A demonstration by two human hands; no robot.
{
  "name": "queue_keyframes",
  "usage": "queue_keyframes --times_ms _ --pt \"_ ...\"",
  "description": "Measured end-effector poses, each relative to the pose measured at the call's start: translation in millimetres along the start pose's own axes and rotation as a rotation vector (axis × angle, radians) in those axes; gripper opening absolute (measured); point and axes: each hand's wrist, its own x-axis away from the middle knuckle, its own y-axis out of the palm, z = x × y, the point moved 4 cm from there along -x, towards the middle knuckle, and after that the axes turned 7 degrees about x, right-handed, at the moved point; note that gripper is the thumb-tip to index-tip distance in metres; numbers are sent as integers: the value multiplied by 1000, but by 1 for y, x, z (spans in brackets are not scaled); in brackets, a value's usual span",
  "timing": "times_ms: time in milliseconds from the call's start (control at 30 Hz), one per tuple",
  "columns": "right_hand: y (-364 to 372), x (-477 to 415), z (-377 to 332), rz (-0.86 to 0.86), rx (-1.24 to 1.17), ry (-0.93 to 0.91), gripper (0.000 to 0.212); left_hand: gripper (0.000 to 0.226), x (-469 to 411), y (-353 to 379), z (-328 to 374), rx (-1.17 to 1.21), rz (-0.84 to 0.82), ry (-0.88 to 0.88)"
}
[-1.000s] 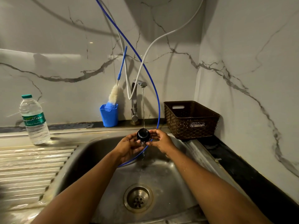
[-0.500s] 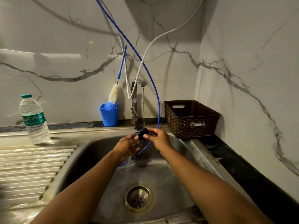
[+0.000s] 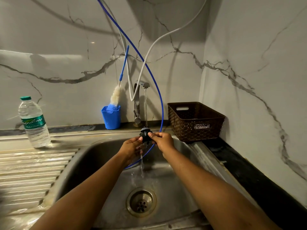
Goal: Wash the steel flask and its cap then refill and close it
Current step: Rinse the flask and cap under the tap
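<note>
Cap [image 3: 145, 134] turned upright, now under water stream [image 3: 146, 110] — right hand [image 3: 163, 140] pinching it, left hand [image 3: 132, 146] gripping too

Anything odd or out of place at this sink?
A blue hose hangs from above and loops into the sink right behind the left hand and right hand holding the cap; it seems in the way.

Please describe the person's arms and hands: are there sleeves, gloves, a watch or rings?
The left forearm and right forearm are bare to the picture's edge; no sleeve shows. The left hand and the right hand wear no gloves. No watch, bracelet or ring is visible.
</note>
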Motion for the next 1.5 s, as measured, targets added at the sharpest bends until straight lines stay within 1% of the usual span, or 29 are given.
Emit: queue_keyframes --times_ms 67,100,233,433,533,567,667,767,900,1000,1100,1167,1233,1367,1433,1500 --pt "0 0 2 -27 -38 31 19 27 -2 1 0 -42 6 30" --pt "-1 1 2 -48 -63 46 18 28 -2 1 1 -69 17 50" --pt "-3 5 6 -141 -154 134 28 34 -5 2 4 -187 54 132" --pt "-6 5 12 -262 -247 188 24 37 -1 7 10 -382 51 264" --pt "-8 6 13 -297 -256 194 14 39 -1 7 12 -451 46 308" --pt "-9 7 13 -303 -259 197 14 40 0 8 13 -469 38 317" --pt "-12 7 12 -313 -261 173 28 43 1 7 15 -530 14 352" --pt "-15 8 10 -275 -216 117 39 45 0 3 17 -595 -15 388" --pt "-20 10 2 -241 -80 -17 42 47 1 -2 16 -639 -29 394" --pt "-18 10 -2 -207 12 -114 42 47 -1 -4 14 -626 -7 360" --pt "-13 9 -5 -180 44 -170 39 47 -3 -8 11 -523 3 301" --pt "-9 7 -6 -158 50 -187 36 43 -3 -9 9 -445 -6 248" --pt "-6 6 -5 -140 14 -163 33 34 -1 -8 9 -427 -8 221" --pt "-2 4 2 -135 -41 -41 26 20 0 -4 8 -420 31 194" --pt "-1 4 4 -154 -82 31 23 21 -2 -3 6 -440 56 199" --pt "0 6 6 -196 -178 122 23 22 -3 0 5 -462 55 215"
